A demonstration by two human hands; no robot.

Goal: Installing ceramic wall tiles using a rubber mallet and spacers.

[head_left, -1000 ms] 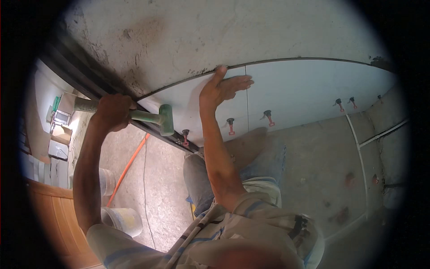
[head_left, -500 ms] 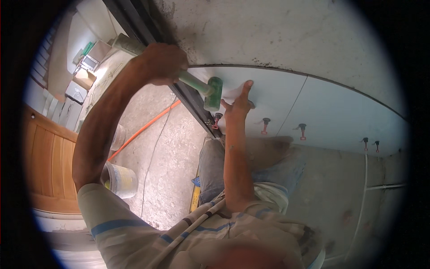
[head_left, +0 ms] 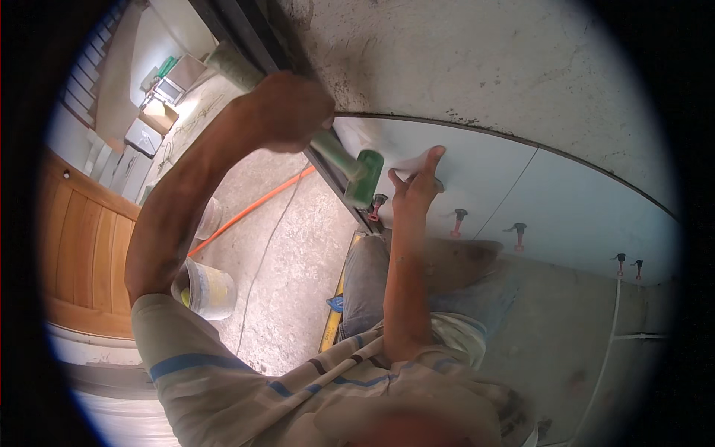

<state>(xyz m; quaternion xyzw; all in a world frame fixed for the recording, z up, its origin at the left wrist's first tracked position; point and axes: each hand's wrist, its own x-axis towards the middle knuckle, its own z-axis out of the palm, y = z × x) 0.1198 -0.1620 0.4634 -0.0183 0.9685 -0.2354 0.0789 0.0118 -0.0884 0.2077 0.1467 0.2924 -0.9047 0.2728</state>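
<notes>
My left hand (head_left: 289, 112) is closed round the pale green handle of a rubber mallet (head_left: 365, 179). Its green head hangs near the left end of a large, glossy, pale tile (head_left: 581, 201), beside the dark metal frame; whether it touches the tile I cannot tell. My right hand (head_left: 417, 182) is raised to the tile just right of the mallet head, with thumb and forefinger spread and the other fingers partly hidden. Red-and-black tile levelling clips stand along the tile edge, one of them (head_left: 377, 207) just below the mallet head.
A dark metal frame (head_left: 249, 37) runs down past the tile's left end. On the rough floor lie an orange hose (head_left: 253, 210), a thin cable and a yellow spirit level (head_left: 331, 324). A bucket (head_left: 211, 292) stands by my left elbow, near a wooden door panel (head_left: 93, 253). Boxes lie farther back.
The whole view has shifted slightly, so most things sit farther right. The mallet head leans a little more. Both hands keep nearly the same places against the tile and frame.
</notes>
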